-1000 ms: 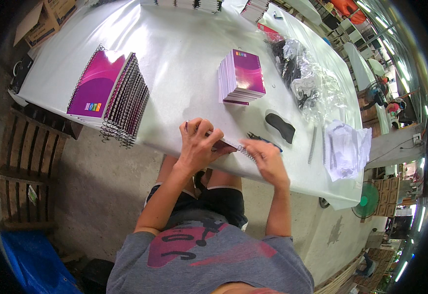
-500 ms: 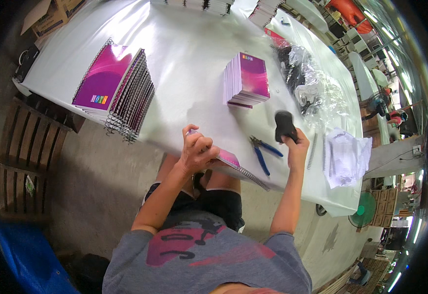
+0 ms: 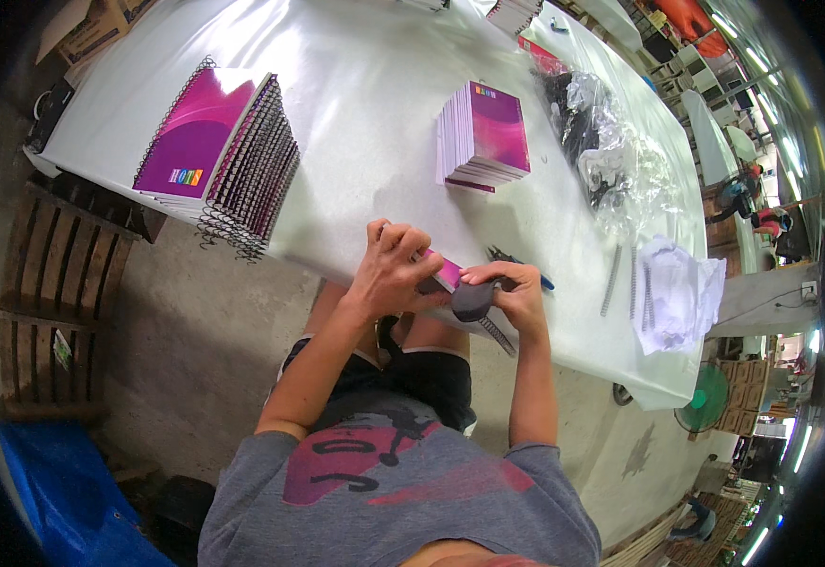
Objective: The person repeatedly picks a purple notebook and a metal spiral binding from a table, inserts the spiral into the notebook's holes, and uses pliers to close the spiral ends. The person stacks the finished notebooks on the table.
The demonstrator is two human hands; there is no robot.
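Note:
At the near table edge my left hand is closed around a purple notebook, mostly hidden by the fingers. A dark wire coil sticks out from the notebook's end, past the table edge. My right hand grips a black, waisted, pad-like piece that lies over the notebook and coil. I cannot tell exactly what this piece is. Just beyond my right hand are wire cutters with blue handles, largely covered by that hand.
A stack of spiral-bound purple notebooks stands at the table's left. Farther back sits a pile of notebooks without coils. To the right lie clear plastic wrap, loose coils and crumpled paper. A slatted wooden pallet is left of the table.
My right hand has brought the black piece left and nearer, from above the table onto the notebook and coil. The wire cutters have become mostly hidden. My left hand keeps its hold.

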